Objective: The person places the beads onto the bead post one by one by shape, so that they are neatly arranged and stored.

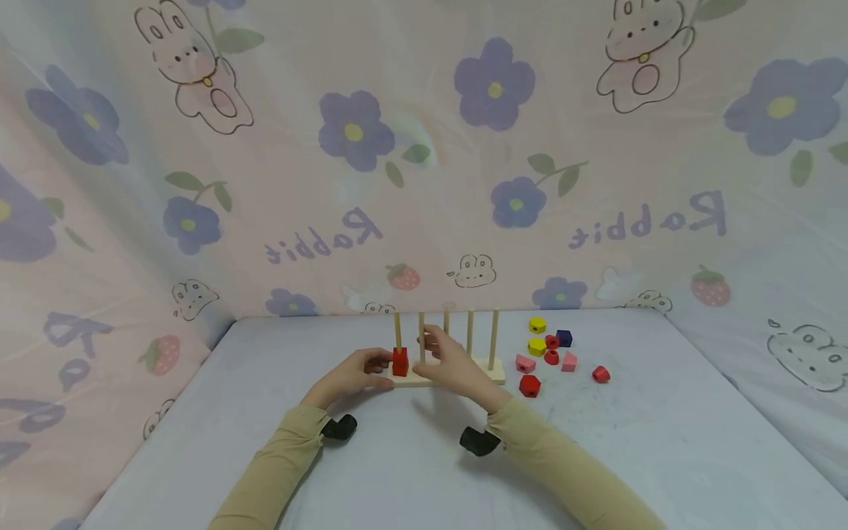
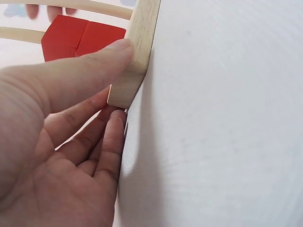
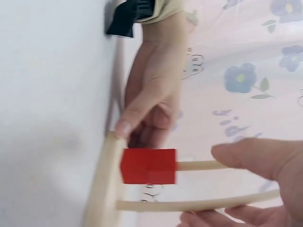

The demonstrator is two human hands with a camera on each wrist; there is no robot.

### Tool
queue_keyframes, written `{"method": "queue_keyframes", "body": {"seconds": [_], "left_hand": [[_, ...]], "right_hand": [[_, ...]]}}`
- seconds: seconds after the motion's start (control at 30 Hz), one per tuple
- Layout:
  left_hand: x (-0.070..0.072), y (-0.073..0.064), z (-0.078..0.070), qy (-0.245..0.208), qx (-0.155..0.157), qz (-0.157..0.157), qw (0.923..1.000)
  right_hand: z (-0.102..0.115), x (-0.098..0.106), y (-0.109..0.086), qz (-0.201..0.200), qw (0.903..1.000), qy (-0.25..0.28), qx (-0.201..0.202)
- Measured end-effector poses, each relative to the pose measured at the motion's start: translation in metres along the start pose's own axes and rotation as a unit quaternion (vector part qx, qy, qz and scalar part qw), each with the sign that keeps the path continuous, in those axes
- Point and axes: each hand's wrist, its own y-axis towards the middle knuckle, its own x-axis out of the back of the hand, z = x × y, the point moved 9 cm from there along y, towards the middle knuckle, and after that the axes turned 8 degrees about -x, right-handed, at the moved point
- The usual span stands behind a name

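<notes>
A light wooden peg stand with a row of upright pegs is on the table. Two red blocks are threaded on its leftmost peg, one above the other, low against the base. My left hand grips the left end of the base, thumb on its front edge and fingers behind it. My right hand is at the second peg. Its thumb and fingers are apart, nothing held between them; in the right wrist view the fingertips lie right along that peg.
To the right of the stand lie loose beads: yellow ones, a dark blue cube, pink pieces and several red ones. A curtain printed with rabbits and flowers rises behind the white table.
</notes>
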Motion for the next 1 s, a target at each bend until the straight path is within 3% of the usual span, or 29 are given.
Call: {"method": "queue_keyframes", "body": {"seconds": [0.23, 0.57, 0.77, 1.0], "left_hand": [[0.001, -0.001, 0.0, 0.01, 0.005, -0.003, 0.9999], [-0.001, -0.001, 0.0, 0.012, 0.004, 0.0, 0.9999], [-0.001, -0.002, -0.002, 0.007, 0.003, 0.002, 1.0], [0.0, -0.003, -0.003, 0.01, 0.008, -0.004, 0.9999]], "right_hand": [[0.026, 0.027, -0.02, 0.014, 0.9989, -0.023, 0.037], [0.054, 0.09, -0.042, -0.004, 0.9953, 0.024, 0.093], [0.044, 0.133, -0.046, -0.012, 0.9938, 0.075, 0.081], [-0.002, 0.187, -0.041, -0.057, 0.9942, 0.089, 0.019]]}}
